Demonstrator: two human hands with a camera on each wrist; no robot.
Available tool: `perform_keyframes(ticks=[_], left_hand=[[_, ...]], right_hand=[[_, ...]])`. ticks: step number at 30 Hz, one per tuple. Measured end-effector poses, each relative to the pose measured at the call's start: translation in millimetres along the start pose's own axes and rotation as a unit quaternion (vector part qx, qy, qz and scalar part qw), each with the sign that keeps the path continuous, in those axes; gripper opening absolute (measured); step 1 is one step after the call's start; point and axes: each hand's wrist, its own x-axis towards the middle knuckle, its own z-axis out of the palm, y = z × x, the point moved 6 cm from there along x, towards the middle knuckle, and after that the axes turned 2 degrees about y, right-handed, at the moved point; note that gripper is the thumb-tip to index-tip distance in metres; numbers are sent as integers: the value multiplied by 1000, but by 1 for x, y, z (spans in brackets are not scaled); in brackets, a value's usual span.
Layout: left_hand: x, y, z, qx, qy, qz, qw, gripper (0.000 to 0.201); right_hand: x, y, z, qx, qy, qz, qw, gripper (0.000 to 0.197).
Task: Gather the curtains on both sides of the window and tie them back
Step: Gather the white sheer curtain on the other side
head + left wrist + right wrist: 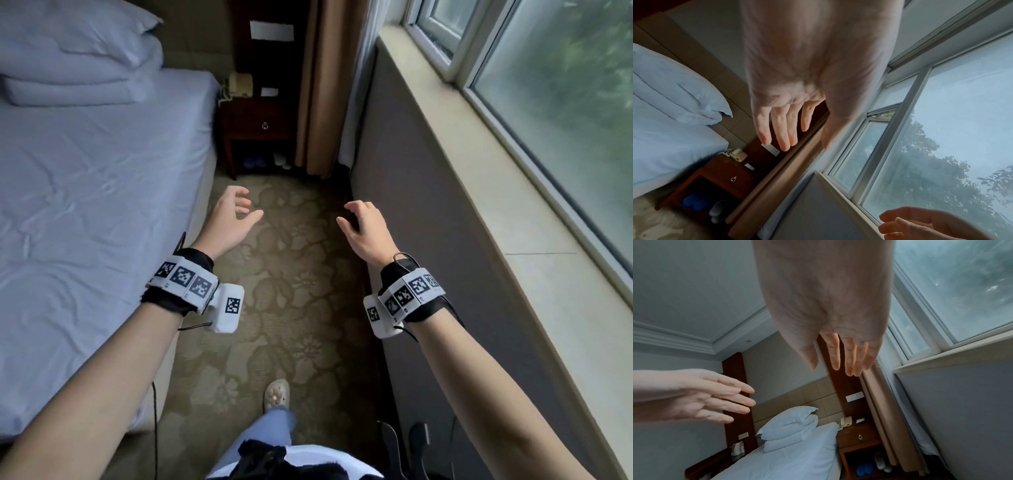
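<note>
A person is reaching both hands, the left hand and right hand, empty with fingers loosely spread, toward the tan fabric curtain and pale sheer panel hanging well ahead beside the window. Neither hand is touching fabric, so gathering and tying appear yet to begin here; the opposite side is out of view.

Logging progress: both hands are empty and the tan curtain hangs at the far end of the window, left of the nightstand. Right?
Not quite. The head view shows the curtain right of the nightstand, not left. Both the left hand and right hand are empty.
</note>
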Motion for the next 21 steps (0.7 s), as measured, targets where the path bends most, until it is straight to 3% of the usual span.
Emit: perform_keyframes(ticks=[10, 21], left_hand=[[163, -18, -18, -2, -7, 14, 1000, 51], [369, -2, 24, 21, -4, 48, 999, 54]], right_hand=[[164, -37, 27, 2, 16, -14, 1000, 39], [366, 13, 36, -17, 19, -22, 999, 35]])
